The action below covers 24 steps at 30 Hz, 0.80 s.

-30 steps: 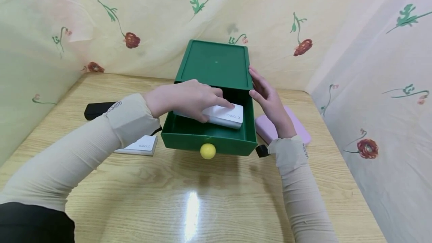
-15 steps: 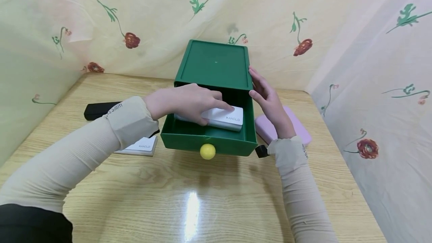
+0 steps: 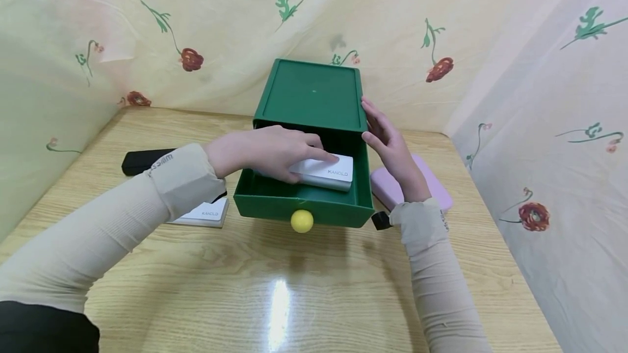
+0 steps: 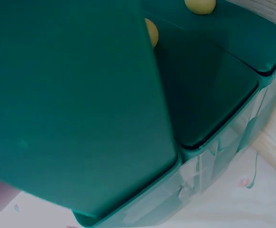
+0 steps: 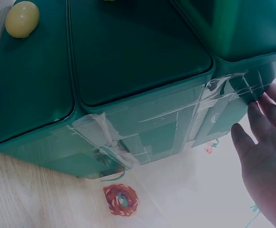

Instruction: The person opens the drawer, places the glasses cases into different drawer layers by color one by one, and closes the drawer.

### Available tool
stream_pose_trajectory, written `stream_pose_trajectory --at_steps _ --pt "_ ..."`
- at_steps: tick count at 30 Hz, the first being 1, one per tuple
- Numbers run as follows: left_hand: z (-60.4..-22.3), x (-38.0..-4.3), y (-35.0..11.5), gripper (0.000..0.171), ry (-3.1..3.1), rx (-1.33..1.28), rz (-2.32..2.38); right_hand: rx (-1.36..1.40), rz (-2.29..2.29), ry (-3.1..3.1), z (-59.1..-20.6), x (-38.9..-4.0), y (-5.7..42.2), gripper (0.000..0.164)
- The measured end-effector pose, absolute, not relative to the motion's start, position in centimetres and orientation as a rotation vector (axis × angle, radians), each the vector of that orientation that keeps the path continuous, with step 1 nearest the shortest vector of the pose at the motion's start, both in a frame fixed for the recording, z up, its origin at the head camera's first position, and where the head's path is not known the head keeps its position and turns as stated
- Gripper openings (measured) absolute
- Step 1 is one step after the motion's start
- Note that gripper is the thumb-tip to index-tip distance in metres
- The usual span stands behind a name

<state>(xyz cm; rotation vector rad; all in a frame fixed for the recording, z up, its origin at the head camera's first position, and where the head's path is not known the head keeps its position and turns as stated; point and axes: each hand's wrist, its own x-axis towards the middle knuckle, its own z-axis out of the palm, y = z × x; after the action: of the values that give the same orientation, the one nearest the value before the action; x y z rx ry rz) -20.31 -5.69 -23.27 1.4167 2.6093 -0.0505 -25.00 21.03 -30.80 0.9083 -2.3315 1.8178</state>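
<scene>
While my left hand (image 3: 275, 151) holds the white case (image 3: 321, 170), thumb against its near side and index finger along its top, the case lies inside the pulled-out top drawer (image 3: 265, 208), its lettered end towards the right wall. My hand covers most of its left end, so I can't tell how that part sits.

I judge the case light and stiff, with a smooth finish that could slide under dry fingertips. It looks like a shell that might dent or scuff if squeezed hard, so I'd take it across the narrow middle, thumb near and fingers far, with only mild pressure.

My right hand (image 3: 390, 146) has its fingers spread and nearly straight, the tips touching the right side of the green cabinet (image 3: 314, 94); it holds nothing. The cabinet seems thin, light plastic, likely to shift if pushed, and clear tape (image 5: 97, 130) runs along its side.

The top drawer has a round yellow knob (image 3: 301, 221), and bare floor shows near the case. Below it, the middle drawer (image 5: 138, 52) and bottom drawer (image 5: 33, 80) are closed, so what they hold is hidden.

On the table (image 3: 245, 287), a second white case (image 3: 203, 212) and a black case (image 3: 147, 159) lie to the left, and a lilac case (image 3: 434, 181) to the right, partly behind my right hand.
</scene>
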Motion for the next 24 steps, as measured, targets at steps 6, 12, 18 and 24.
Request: stream_pose_trajectory --at_steps 6,12,18,24 --pt "-23.2 -19.5 -6.6 0.061 2.646 1.497 -0.083 0.928 1.805 -2.333 -30.8 -25.0 21.1 0.056" --pt "-23.2 -18.7 -7.2 0.059 2.659 1.608 -0.097 0.941 1.812 -2.329 -30.8 -25.0 21.2 0.056" --pt "-23.4 -18.5 -7.5 0.056 2.682 1.642 -0.09 0.941 1.817 -2.33 -30.8 -25.1 21.1 0.056" --pt "-23.8 -18.8 -7.4 0.054 2.721 1.648 -0.11 0.944 1.814 -2.326 -30.9 -25.1 21.1 0.056"
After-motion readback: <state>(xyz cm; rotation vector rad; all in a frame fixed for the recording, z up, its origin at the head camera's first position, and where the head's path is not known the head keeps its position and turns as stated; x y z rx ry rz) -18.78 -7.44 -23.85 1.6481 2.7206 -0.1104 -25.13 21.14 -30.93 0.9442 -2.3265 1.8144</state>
